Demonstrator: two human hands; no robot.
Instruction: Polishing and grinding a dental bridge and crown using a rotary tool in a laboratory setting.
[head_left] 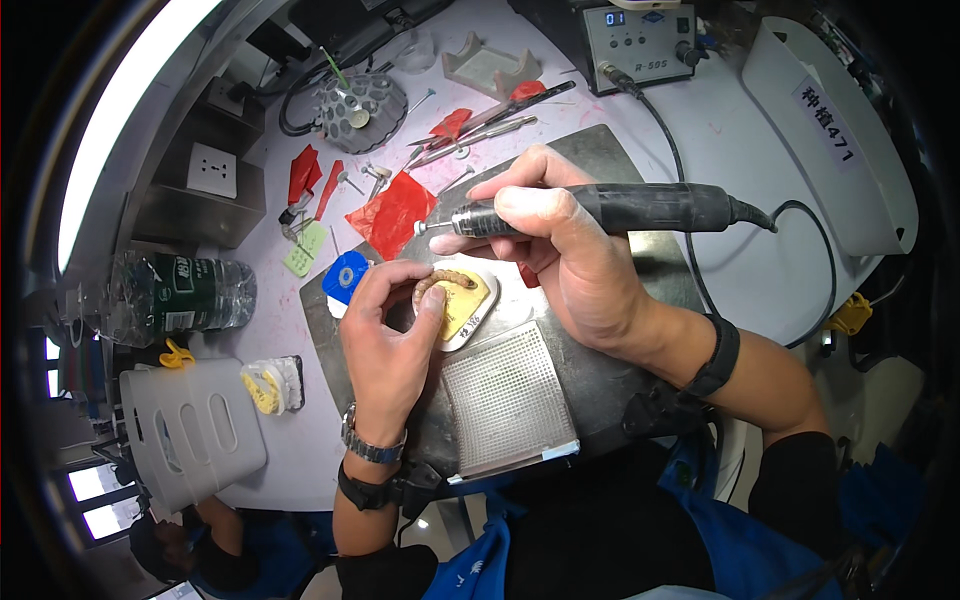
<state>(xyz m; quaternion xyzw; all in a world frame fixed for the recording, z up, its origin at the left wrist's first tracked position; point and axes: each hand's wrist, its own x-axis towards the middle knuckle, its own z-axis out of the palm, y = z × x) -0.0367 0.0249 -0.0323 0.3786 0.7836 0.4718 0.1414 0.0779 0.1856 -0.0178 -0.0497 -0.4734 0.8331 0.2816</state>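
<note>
My left hand (388, 318) is closed, with thumb and fingers pinching a brownish curved dental arch piece (455, 277). Just under it lies a yellow and white plaster dental model (470, 312). In my right hand (575, 265) is a black rotary handpiece (650, 207), held like a pen with the fingers wrapped round it. Its thin metal shank carries a small whitish tip (420, 228), which points left above the arch piece, apart from it. A cord leaves the handpiece at the right.
A perforated tray (510, 400) lies on the dark mat (610, 160). Red wax sheets (400, 210), loose burs and a grey bur holder (360, 108) are farther left. A control box (640, 45) stands at the back, a white bin (830, 130) right, a bottle (185, 295) left.
</note>
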